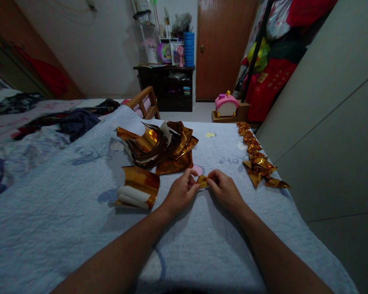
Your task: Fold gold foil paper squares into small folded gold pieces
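My left hand (pixel 180 192) and my right hand (pixel 223 188) meet over the pale blue bedspread (pixel 64 212), both pinching one small folded piece of gold foil paper (pixel 202 181) between fingertips. Just beyond the hands lies a loose pile of gold foil sheets (pixel 159 145). To the left of my left hand a curled gold sheet (pixel 139 185) shows its white underside. A row of several folded gold pieces (pixel 257 157) runs along the right edge of the bed.
Dark clothes (pixel 76 120) lie on the bed at the left. A wooden chair (pixel 144 102), a dark shelf unit (pixel 168 87), a pink toy house (pixel 226 104) and a brown door (pixel 221 49) stand beyond. A pale cabinet wall (pixel 331 122) borders the right.
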`<state>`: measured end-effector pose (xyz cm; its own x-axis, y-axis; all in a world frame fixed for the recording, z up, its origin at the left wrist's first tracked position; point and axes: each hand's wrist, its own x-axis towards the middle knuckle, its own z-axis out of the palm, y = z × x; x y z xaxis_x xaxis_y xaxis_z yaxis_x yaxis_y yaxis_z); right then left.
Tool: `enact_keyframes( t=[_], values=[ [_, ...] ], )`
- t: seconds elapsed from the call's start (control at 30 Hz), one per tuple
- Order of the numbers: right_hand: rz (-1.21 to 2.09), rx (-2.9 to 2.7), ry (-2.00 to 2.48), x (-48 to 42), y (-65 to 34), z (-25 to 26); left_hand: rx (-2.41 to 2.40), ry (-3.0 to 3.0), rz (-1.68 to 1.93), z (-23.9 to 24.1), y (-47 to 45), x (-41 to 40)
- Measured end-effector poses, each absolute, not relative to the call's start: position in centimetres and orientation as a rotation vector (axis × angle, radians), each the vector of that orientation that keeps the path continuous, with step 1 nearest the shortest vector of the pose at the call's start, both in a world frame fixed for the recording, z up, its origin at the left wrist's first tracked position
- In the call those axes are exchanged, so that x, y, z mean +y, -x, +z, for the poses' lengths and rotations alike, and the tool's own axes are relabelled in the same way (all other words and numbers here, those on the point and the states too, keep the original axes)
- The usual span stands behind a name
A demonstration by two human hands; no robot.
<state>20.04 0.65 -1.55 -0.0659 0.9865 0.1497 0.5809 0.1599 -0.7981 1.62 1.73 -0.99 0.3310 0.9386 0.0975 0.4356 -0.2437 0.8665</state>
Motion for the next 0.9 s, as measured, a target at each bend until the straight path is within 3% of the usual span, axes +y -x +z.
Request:
enact_keyframes(
  t=[0.6,0.9],
  values=[
    [0.695,-1.770,1.514,0.69,-20.19,-1.58,1.236,-1.995,0.766,-1.52,-1.88,1.58],
    [0.471,-1.943,1.677,1.02,-19.99,-1.90,1.321,-2.295,0.595,-1.70,-2.11,1.45]
  ],
)
